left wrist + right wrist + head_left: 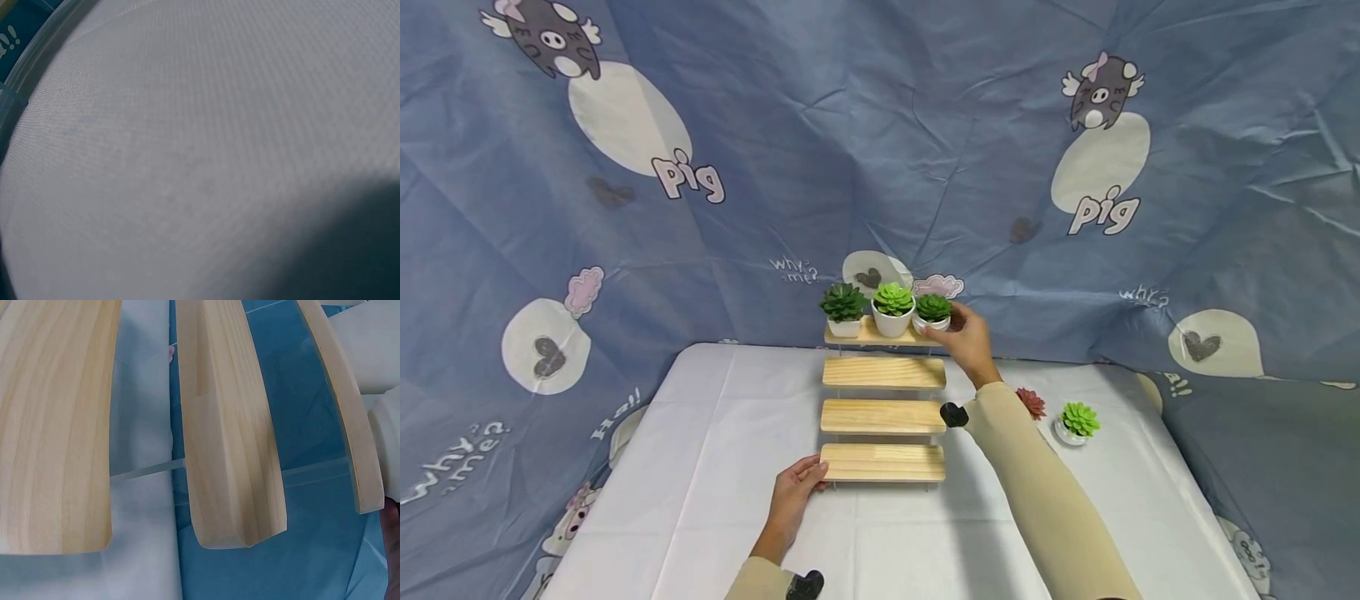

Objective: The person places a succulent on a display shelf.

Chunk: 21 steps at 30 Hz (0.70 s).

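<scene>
Up on the top board, the right hand [972,343] pinches a small round white pot with a dark green plant [933,310], at the right end. Next to it sits a taller white pot with a bright green plant [892,310], and then a white pot with a spiky dark green plant [843,305] at the left end. All three are on a light wooden stand with four flat steps [883,415] and clear side parts. Down low, the left hand [793,492] grips the left end of the bottom step. A white cloth [737,450] lies under the stand. Off to the right are a dark red plant [1031,403], partly hidden by the tan right sleeve [1045,483], and a round white pot with a lime green plant [1077,422]. Blue cloth with gray pigs [880,167] hangs behind.
</scene>
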### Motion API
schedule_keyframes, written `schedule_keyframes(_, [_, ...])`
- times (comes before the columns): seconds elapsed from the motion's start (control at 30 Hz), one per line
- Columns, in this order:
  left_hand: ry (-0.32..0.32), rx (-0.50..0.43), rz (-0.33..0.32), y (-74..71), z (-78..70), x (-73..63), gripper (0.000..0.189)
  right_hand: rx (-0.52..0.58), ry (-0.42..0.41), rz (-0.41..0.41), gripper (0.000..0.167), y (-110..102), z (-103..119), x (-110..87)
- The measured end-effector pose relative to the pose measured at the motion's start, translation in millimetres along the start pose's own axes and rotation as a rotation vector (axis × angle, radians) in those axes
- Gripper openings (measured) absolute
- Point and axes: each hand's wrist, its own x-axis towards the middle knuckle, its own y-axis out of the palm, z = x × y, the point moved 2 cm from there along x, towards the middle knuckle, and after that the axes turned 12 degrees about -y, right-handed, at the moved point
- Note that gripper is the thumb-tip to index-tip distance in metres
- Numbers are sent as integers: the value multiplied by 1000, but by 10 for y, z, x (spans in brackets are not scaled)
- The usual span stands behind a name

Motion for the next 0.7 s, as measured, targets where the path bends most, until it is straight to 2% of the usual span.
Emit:
schedule_keyframes(0.33, [-15,20,-7,-3,-3,-1,43,-8,-7,-7,62,59,-11,4])
schedule_keyframes(0.7, [-7,7,-7,1,13,7,41,119,-56,4,68,-57,-62,-113])
